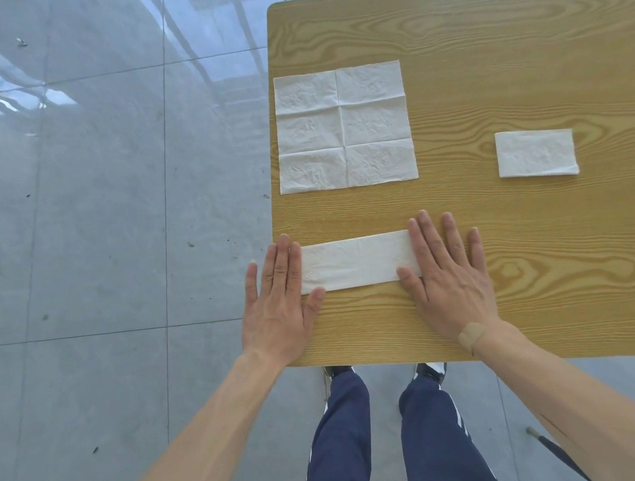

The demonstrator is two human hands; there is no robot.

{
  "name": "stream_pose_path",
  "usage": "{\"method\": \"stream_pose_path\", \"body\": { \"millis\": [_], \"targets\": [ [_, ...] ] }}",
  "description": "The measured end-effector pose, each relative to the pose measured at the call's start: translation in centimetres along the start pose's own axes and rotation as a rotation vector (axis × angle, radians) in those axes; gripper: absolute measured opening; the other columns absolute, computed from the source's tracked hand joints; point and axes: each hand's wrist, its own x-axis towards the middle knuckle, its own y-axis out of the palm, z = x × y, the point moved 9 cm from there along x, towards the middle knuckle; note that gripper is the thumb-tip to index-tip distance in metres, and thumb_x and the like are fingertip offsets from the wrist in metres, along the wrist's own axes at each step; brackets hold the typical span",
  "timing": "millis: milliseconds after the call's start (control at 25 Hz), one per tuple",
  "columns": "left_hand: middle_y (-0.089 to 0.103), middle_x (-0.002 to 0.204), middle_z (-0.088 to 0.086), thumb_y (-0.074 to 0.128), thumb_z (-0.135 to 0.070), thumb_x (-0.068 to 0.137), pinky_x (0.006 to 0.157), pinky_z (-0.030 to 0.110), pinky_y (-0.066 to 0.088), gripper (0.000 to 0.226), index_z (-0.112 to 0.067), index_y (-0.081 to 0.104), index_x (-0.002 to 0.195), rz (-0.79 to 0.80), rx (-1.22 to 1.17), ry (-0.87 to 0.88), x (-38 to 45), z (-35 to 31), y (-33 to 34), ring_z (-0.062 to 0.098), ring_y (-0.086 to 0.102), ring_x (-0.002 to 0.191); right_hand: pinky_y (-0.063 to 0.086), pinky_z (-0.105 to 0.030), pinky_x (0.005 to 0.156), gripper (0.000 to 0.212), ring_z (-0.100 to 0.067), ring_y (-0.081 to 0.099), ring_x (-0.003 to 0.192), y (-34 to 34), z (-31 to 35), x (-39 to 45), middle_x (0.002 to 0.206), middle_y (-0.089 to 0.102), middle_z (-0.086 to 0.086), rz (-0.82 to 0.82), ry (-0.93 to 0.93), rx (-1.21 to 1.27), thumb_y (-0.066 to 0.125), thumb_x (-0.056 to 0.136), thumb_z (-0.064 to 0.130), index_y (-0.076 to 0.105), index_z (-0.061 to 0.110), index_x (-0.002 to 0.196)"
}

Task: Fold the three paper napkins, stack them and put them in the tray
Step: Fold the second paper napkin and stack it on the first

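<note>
A white napkin folded into a long strip (356, 261) lies near the front left of the wooden table (505, 60). My left hand (282, 305) presses flat on the strip's left end, fingers straight, partly over the table's left edge. My right hand (444, 277) lies flat on its right end, fingers spread. An unfolded square napkin (342, 128) with crease lines lies behind the strip. A small folded napkin (535, 153) rests to the right. No tray is in view.
The table's left edge (276, 189) and front edge (401, 363) border shiny grey floor tiles (89, 226). My legs in dark blue trousers (390, 441) stand below the front edge. A dark stick-like object (544, 440) lies on the floor at lower right.
</note>
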Motion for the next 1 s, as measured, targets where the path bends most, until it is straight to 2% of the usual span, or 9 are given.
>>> {"method": "stream_pose_path", "body": {
  "millis": [120,200,320,440,600,760,840,920,1000],
  "targets": [
    [0.0,0.166,0.009,0.011,-0.058,0.1,0.123,0.049,0.001,0.076,-0.008,0.004,0.157,-0.048,-0.049,0.018,-0.2,-1.6,-0.8,0.021,-0.002,0.153,-0.001,-0.055,0.123,0.071,-0.025,-0.004,0.154,-0.3,1.3,-0.7,0.168,0.002,0.004,-0.041,-0.072,0.012,0.017,0.101,0.06,0.003,0.022,0.159],
    [0.008,0.166,0.007,0.016,-0.057,0.1,0.123,0.047,0.004,0.074,-0.01,0.011,0.157,-0.07,-0.107,0.05,-0.2,-3.0,-1.3,0.022,0.005,0.153,0.003,-0.057,0.122,0.07,-0.027,0.002,0.154,-0.1,1.8,-1.4,0.168,0.007,0.002,-0.043,-0.111,0.004,0.017,0.101,0.059,0.008,0.021,0.159],
    [0.032,0.16,0.004,0.027,-0.05,0.101,0.119,0.046,0.019,0.064,-0.014,0.026,0.154,-0.137,-0.218,0.005,0.2,-3.0,-2.8,0.023,0.026,0.147,0.002,-0.058,0.122,0.07,-0.026,-0.003,0.154,-0.1,-1.0,-1.9,0.168,0.005,0.003,-0.038,0.003,0.029,0.014,0.1,0.061,0.007,0.025,0.159],
    [0.05,0.144,0.003,0.051,-0.04,0.095,0.107,0.044,0.031,0.058,-0.017,0.04,0.147,-0.165,-0.216,0.011,1.4,-1.5,-4.5,0.024,0.046,0.13,0.0,-0.062,0.12,0.07,-0.026,-0.005,0.154,-0.6,-5.8,-2.5,0.168,0.003,0.004,-0.032,0.147,0.035,0.014,0.096,0.066,0.006,0.034,0.158],
    [0.051,0.132,0.004,0.069,-0.039,0.083,0.098,0.044,0.037,0.069,-0.021,0.044,0.145,0.035,-0.179,0.046,3.7,-0.5,-5.0,0.026,0.047,0.123,0.0,-0.064,0.119,0.074,-0.026,0.001,0.154,-0.9,-8.3,-3.5,0.167,0.006,0.007,-0.026,0.182,-0.012,0.025,0.089,0.074,0.009,0.044,0.155],
    [0.053,0.12,0.001,0.077,-0.039,0.075,0.093,0.039,0.045,0.075,-0.027,0.043,0.141,0.173,-0.285,-0.082,5.1,0.1,-5.1,0.021,0.05,0.112,-0.002,-0.063,0.119,0.072,-0.023,0.0,0.154,-0.8,-8.4,-3.5,0.167,0.005,0.01,-0.025,0.207,-0.006,0.022,0.089,0.075,0.007,0.047,0.154],
    [0.06,0.109,0.0,0.078,-0.039,0.073,0.085,0.039,0.048,0.069,-0.028,0.046,0.132,0.206,-0.247,-0.091,5.5,-0.3,-5.3,0.022,0.053,0.104,-0.004,-0.06,0.119,0.072,-0.022,0.0,0.154,-0.8,-8.5,-3.6,0.167,0.005,0.011,-0.033,0.215,-0.01,0.021,0.089,0.076,0.006,0.048,0.154],
    [0.058,0.099,-0.003,0.077,-0.042,0.073,0.08,0.038,0.047,0.055,-0.028,0.049,0.118,0.254,-0.154,-0.106,5.8,-0.5,-5.4,0.021,0.052,0.099,-0.006,-0.058,0.119,0.073,-0.022,-0.001,0.154,-0.9,-8.5,-3.6,0.166,0.005,0.012,-0.035,0.218,0.002,0.021,0.088,0.077,0.007,0.049,0.154],
    [0.051,0.104,-0.003,0.076,-0.042,0.074,0.082,0.036,0.046,0.041,-0.026,0.053,0.104,0.31,-0.118,-0.121,5.9,-0.4,-5.1,0.02,0.047,0.103,-0.006,-0.059,0.12,0.073,-0.021,-0.002,0.154,-1.0,-8.5,-3.5,0.166,0.004,0.013,-0.029,0.22,0.008,0.021,0.088,0.077,0.007,0.049,0.154]
  ]
}}
